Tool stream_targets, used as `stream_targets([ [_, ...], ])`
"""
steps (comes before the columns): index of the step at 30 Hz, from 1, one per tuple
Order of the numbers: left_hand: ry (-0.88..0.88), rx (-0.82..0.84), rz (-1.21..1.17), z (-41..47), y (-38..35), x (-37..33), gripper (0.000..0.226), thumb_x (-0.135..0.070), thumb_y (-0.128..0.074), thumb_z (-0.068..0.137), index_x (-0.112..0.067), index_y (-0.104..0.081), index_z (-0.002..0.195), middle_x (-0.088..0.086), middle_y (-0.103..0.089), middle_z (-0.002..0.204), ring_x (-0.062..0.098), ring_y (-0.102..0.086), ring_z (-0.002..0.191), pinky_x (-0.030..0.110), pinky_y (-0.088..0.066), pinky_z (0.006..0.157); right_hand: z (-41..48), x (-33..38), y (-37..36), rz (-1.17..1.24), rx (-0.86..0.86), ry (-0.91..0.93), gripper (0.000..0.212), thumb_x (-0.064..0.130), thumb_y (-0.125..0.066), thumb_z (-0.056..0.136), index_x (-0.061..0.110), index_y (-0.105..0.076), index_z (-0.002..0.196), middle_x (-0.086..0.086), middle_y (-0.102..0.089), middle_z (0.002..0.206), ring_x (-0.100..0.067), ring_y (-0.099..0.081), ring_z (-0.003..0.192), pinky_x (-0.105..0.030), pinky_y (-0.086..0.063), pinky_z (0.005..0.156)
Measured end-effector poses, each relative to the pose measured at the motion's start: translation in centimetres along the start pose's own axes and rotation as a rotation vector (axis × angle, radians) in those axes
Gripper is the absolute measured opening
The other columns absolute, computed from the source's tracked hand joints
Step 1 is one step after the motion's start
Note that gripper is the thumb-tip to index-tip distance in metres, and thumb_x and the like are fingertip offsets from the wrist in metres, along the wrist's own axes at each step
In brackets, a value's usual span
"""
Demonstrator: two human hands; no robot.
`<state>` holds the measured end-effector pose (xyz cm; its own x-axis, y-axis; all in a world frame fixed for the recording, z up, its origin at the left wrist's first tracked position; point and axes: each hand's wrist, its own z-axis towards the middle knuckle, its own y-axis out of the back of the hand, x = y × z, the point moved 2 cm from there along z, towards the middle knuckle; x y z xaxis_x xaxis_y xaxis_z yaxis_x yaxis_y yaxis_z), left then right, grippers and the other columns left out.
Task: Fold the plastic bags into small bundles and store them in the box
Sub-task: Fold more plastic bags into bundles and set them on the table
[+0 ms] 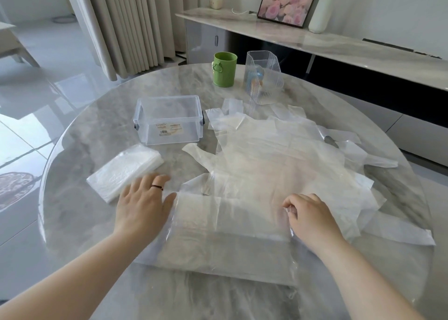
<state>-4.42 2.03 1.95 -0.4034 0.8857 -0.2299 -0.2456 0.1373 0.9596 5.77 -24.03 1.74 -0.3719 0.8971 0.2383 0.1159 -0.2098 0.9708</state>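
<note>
- Head view: a round marble table point(97, 130) is seen, with a spread of clear plastic bags point(278, 154) laid flat and overlapping across the centre and right of the frame.
- The nearest bag point(230, 237), partly folded over, is laid at lower centre, on the near edge of that spread.
- The left hand point(143, 205) is held flat at the nearest bag's left edge, with the fingers straight and slightly blurred. The thumb is touching the plastic and nothing is gripped.
- The right hand point(311, 219) is set on the nearest bag's right side, with the fingers curled and a fold of the plastic pinched at the fingertips.
- A folded bundle point(123, 171) of plastic is laid left of centre, just above the left hand and apart from the spread.
- The clear box point(167, 122) is set upright and lidless above the folded bundle, at upper centre-left, with a label seen through its wall.
- A green cup point(225, 69) and a ribbed clear container point(263, 77) are stood side by side at upper centre, behind the bags.
</note>
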Motion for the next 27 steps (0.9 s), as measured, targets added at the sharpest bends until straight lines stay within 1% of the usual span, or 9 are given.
stream_targets([
  [3, -0.34, -0.007, -0.011, -1.8, -0.7, -1.7, 0.043, -0.038, -0.032, 0.093, -0.017, -0.066, 0.105, 0.001, -0.069, 0.106, 0.022, -0.065, 0.097, 0.031, -0.036, 0.093, 0.0, 0.1, -0.1, -0.01, -0.009, -0.001, 0.023, 0.013, -0.04, 0.095, 0.013, -0.059, 0.108, 0.006, -0.062, 0.113, -0.018, -0.044, 0.109, -0.023, -0.033, 0.085],
  [7, -0.41, 0.344, 0.182, -4.0, -1.8, -2.8, 0.073, -0.045, 0.001, 0.097, -0.021, -0.066, 0.113, -0.003, -0.065, 0.118, 0.01, -0.059, 0.112, 0.026, -0.007, 0.107, 0.0, 0.0, 0.0, -0.042, -0.009, -0.017, 0.024, 0.012, -0.038, 0.095, 0.014, -0.058, 0.108, 0.005, -0.061, 0.115, -0.019, -0.044, 0.11, -0.025, -0.033, 0.087],
  [8, -0.398, 0.405, 0.2, -4.0, -1.9, -2.9, 0.082, -0.052, 0.009, 0.092, -0.018, -0.059, 0.123, 0.0, -0.057, 0.129, 0.008, -0.048, 0.122, 0.023, 0.003, 0.109, 0.0, 0.0, 0.1, -0.062, -0.007, -0.026, 0.024, 0.012, -0.038, 0.095, 0.014, -0.058, 0.108, 0.005, -0.061, 0.115, -0.019, -0.044, 0.11, -0.025, -0.032, 0.086],
  [10, -0.398, 0.387, 0.137, -3.2, -2.6, -2.4, 0.111, -0.071, 0.037, 0.06, -0.017, -0.011, 0.144, -0.003, -0.003, 0.151, 0.005, 0.002, 0.135, 0.015, 0.03, 0.098, -0.1, 0.0, 0.2, -0.092, -0.003, -0.045, 0.024, 0.014, -0.038, 0.095, 0.016, -0.058, 0.109, 0.006, -0.061, 0.116, -0.019, -0.045, 0.11, -0.025, -0.031, 0.085],
  [12, -0.402, 0.427, 0.132, -2.9, -2.7, -2.0, 0.125, -0.07, 0.05, 0.031, -0.024, 0.016, 0.141, -0.013, 0.028, 0.137, 0.003, 0.031, 0.125, 0.012, 0.04, 0.084, -0.2, 0.2, 0.3, -0.113, 0.015, -0.049, 0.024, 0.017, -0.036, 0.096, 0.018, -0.055, 0.111, 0.007, -0.059, 0.119, -0.019, -0.044, 0.113, -0.025, -0.03, 0.086],
  [18, -0.439, 0.454, 0.14, -2.7, -3.2, -2.0, 0.123, -0.068, 0.052, 0.028, -0.025, 0.021, 0.139, -0.011, 0.032, 0.134, 0.01, 0.04, 0.119, 0.013, 0.041, 0.083, -1.4, 3.4, 0.9, -0.243, -0.101, -0.017, 0.051, 0.016, -0.018, 0.086, 0.011, -0.046, 0.128, -0.013, -0.039, 0.141, -0.03, -0.031, 0.134, -0.032, -0.019, 0.114],
  [21, -0.416, 0.459, 0.106, -2.8, -3.2, -2.2, 0.126, -0.069, 0.051, 0.029, -0.024, 0.018, 0.141, -0.013, 0.031, 0.135, 0.004, 0.035, 0.122, 0.017, 0.037, 0.091, -3.7, 8.7, -1.2, -0.029, -0.265, 0.25, 0.048, 0.015, -0.033, 0.072, 0.01, -0.053, 0.115, -0.015, -0.06, 0.124, -0.029, -0.044, 0.121, -0.03, -0.033, 0.103],
  [25, -0.428, 0.459, 0.077, -3.1, -3.0, -2.5, 0.092, -0.063, 0.029, 0.051, -0.023, 0.026, 0.133, -0.012, 0.032, 0.137, 0.009, 0.042, 0.118, 0.024, 0.028, 0.098, -7.3, 12.5, -4.9, -0.058, -0.07, 0.408, 0.067, 0.055, -0.028, 0.068, 0.018, -0.042, 0.122, 0.002, -0.063, 0.122, -0.012, -0.051, 0.117, -0.023, -0.038, 0.098],
  [27, -0.426, 0.446, 0.048, -2.9, -3.0, -2.4, 0.106, -0.073, 0.031, 0.046, -0.024, 0.021, 0.14, -0.014, 0.03, 0.136, 0.005, 0.037, 0.121, 0.022, 0.028, 0.097, -7.2, 11.0, -6.1, -0.126, 0.028, 0.364, 0.07, 0.063, -0.024, 0.068, 0.019, -0.043, 0.12, 0.004, -0.065, 0.119, -0.011, -0.06, 0.112, -0.026, -0.037, 0.101],
])
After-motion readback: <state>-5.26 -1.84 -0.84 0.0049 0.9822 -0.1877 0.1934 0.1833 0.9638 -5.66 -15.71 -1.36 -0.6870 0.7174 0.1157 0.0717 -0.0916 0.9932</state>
